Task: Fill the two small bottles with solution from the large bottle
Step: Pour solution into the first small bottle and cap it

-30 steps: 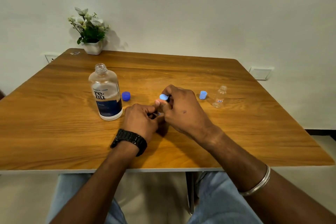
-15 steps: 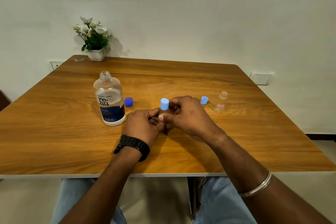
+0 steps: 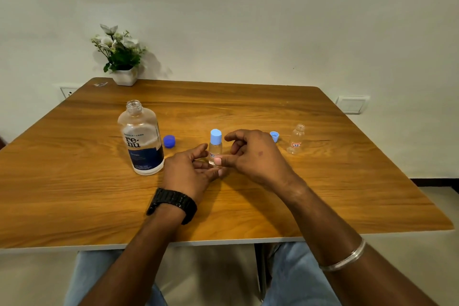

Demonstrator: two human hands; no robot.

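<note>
— Two small bottles on the table (image 3: 323, 181); locate them against the large bottle (image 3: 141, 139).
— Capped small bottle (image 3: 215, 148) stands upright right of it, between both hands. Open small bottle (image 3: 295, 139) stands farther right, a light blue cap (image 3: 274, 136) beside it. Dark blue cap (image 3: 169, 141) lies just right of the large bottle, which is uncapped.
— Fingers?
— Left hand (image 3: 188, 171): fingers loose, spread, near the capped bottle's base. Right hand (image 3: 253, 154): fingers loosely curled, holding nothing; contact with the bottle cannot be told.
</note>
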